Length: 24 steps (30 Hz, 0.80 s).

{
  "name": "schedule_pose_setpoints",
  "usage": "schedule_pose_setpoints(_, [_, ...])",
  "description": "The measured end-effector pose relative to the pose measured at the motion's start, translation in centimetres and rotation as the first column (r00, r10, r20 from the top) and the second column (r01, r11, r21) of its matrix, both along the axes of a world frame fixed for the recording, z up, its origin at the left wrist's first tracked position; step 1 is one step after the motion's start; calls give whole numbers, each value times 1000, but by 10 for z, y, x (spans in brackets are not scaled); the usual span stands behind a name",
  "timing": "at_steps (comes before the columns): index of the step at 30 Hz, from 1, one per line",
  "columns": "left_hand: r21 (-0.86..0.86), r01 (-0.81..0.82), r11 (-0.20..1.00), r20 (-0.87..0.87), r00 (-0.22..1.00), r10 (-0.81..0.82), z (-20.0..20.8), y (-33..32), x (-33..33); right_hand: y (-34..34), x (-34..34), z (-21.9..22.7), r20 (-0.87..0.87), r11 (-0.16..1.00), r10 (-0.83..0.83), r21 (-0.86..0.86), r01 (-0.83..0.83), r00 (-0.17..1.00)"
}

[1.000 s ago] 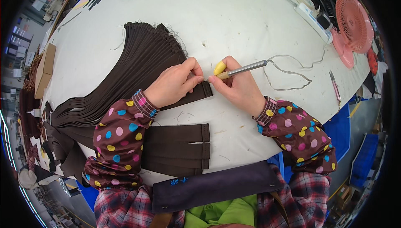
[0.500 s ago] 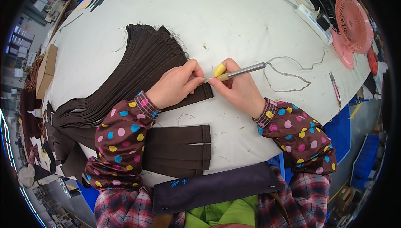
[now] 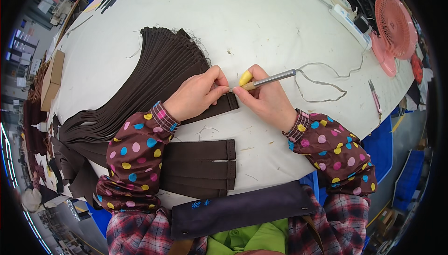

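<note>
My right hand (image 3: 267,98) grips a corded pen-shaped tool (image 3: 276,78) with a silver barrel, its tip aimed left. A yellow cover (image 3: 245,78) sits on one finger of that hand. Close to the tip, my left hand (image 3: 198,95) is closed in a pinch over the end of a dark brown fabric strip (image 3: 215,110); whatever lies between the fingertips is too small to make out. Behind and left of this hand fans a thick stack of brown strips (image 3: 154,63), loose threads along its far ends. Several more strips with stitched ends (image 3: 200,171) lie nearer to me.
A thin grey cord (image 3: 322,101) loops right of the tool. Beyond it stand a white power strip (image 3: 351,26) and a pink fan (image 3: 394,28). Pink-handled tweezers (image 3: 374,98) lie at the right table edge. A cardboard box (image 3: 52,80) stands at the left.
Both hands hold nearly the same pose. The tool's rear end has shifted very slightly. At the far left edge, another person has moved a little.
</note>
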State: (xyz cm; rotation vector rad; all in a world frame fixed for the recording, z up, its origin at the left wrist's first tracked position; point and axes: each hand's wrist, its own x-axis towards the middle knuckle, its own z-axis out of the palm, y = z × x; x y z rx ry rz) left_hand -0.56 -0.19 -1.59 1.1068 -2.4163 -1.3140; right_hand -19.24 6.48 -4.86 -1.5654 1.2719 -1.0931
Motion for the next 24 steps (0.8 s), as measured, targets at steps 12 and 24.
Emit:
schedule_pose_setpoints(12, [99,-61,993,-25,998,63,2,1,0,3,-1,3,57,998,-60,-33,61,997])
schedule_pose_setpoints(24, [-336,50,940,-7,998,-55,1,11,1,3,-3,8,71,997,-73,-12,74,995])
